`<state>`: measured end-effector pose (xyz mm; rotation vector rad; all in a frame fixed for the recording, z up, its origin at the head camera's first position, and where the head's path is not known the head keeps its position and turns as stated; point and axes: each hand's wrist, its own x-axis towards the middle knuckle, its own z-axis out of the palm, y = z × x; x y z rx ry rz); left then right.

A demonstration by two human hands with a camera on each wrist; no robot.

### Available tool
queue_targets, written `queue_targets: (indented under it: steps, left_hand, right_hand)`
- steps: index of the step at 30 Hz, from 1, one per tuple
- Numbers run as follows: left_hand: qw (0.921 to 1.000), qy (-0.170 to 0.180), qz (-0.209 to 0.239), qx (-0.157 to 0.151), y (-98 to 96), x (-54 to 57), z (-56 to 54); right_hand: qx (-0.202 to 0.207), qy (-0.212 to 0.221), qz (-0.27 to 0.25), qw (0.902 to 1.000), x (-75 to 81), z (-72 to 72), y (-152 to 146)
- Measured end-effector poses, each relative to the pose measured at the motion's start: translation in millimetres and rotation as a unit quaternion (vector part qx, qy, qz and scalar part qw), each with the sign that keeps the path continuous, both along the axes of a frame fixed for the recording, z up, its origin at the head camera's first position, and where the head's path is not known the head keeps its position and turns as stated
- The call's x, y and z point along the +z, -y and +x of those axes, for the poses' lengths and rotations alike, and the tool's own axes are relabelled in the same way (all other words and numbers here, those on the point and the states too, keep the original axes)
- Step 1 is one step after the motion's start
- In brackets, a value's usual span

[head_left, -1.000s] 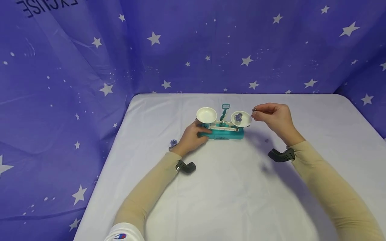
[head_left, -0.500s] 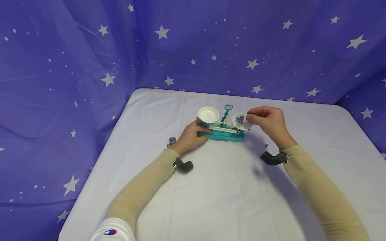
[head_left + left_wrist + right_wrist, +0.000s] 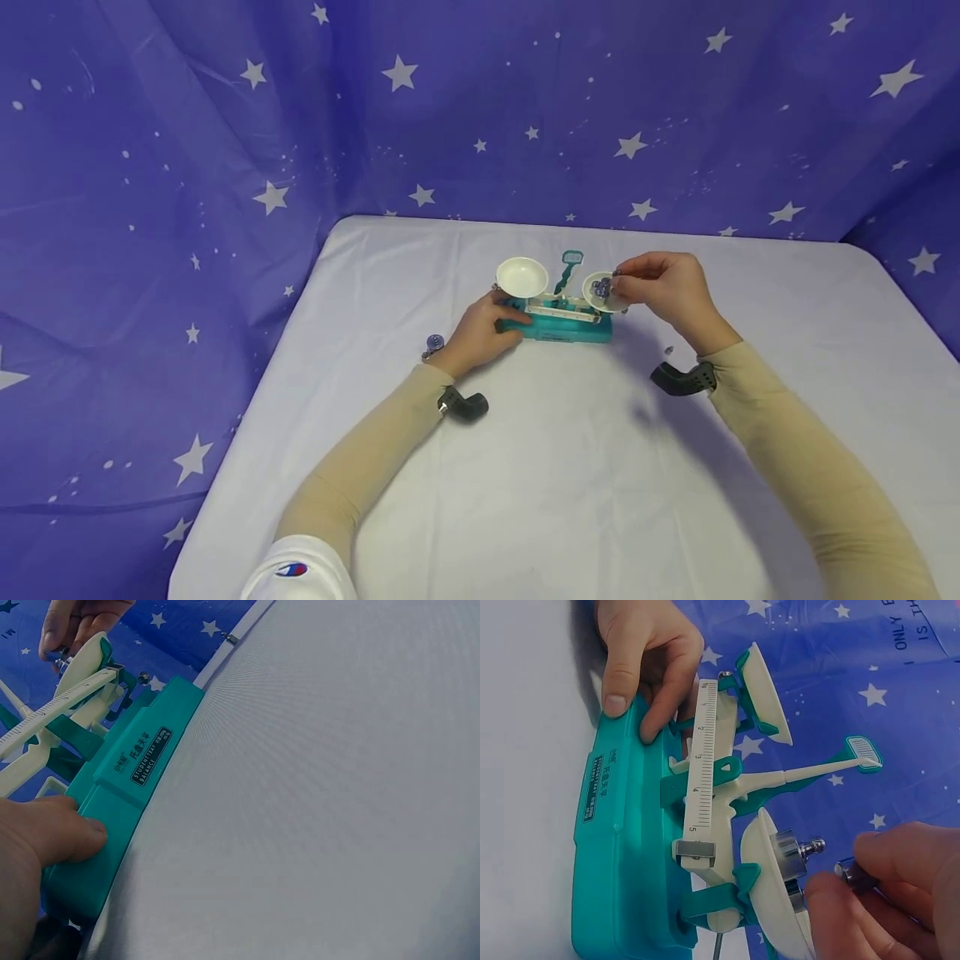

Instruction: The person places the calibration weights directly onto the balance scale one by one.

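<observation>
A teal and cream balance scale point(image 3: 570, 332) stands on the table. My left hand point(image 3: 480, 333) grips the left end of its base, the thumb point(image 3: 79, 838) lying on the teal plastic. Nothing lies in the left pan point(image 3: 522, 277). Several metal weights point(image 3: 787, 853) sit in the right pan point(image 3: 765, 892). Close over that pan, my right hand point(image 3: 669, 290) pinches a small metal weight point(image 3: 846, 871) between thumb and fingertips. The ruler beam point(image 3: 702, 754) and the pointer with its small scale plate point(image 3: 865, 754) show in the right wrist view.
Metal weights point(image 3: 434, 342) stand on the table left of my left wrist. One small weight point(image 3: 669, 350) lies on the white tablecloth point(image 3: 540, 467) below my right hand. A purple star-printed curtain point(image 3: 465, 100) hangs behind and beside the table.
My right hand has moved left from beside the right pan to over it, still pinching the small weight. My left hand stays on the base. The head view has shifted slightly.
</observation>
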<state>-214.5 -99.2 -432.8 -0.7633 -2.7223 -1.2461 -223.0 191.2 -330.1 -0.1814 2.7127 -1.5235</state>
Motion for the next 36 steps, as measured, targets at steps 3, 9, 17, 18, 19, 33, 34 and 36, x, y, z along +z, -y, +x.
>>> queue_targets:
  steps: [3, 9, 17, 18, 19, 33, 34, 36]
  left_hand:
    - [1.0, -0.009, 0.003, -0.003, -2.8, 3.7, -10.1]
    - [0.9997, -0.013, 0.016, -0.008, -11.8, 8.8, -18.8]
    - [0.9993, 0.012, 0.032, -0.012, -29.1, -1.9, -0.9]
    - [0.9992, 0.014, 0.035, -0.01, -30.0, -2.6, 1.1]
    - [0.9991, 0.013, 0.039, -0.008, -30.6, -2.8, 2.5]
    - [0.9995, -0.001, 0.031, -0.011, -8.8, 0.8, 3.5]
    - [0.9995, -0.001, 0.029, -0.01, -4.0, 0.3, 4.8]
    - [0.9996, -0.003, 0.029, -0.003, 5.2, -0.2, 6.9]
  right_hand:
    - [-0.008, -0.013, 0.016, 0.9998, 6.7, -5.4, -0.5]
    - [-0.015, -0.005, 0.092, 0.9956, 17.2, -7.5, -6.1]
    - [-0.009, 0.034, 0.164, 0.9859, 20.7, 3.8, -17.7]
    - [-0.009, 0.036, 0.168, 0.9852, 20.6, 4.4, -18.0]
    - [-0.007, 0.036, 0.17, 0.9847, 20.7, 4.7, -18.1]
    - [-0.017, 0.027, 0.142, 0.9893, 9.7, 5.5, -0.1]
    - [-0.016, 0.029, 0.135, 0.9902, 5.9, 6.1, 3.3]
    - [-0.013, 0.03, 0.117, 0.9926, -0.6, 6.5, 10.2]
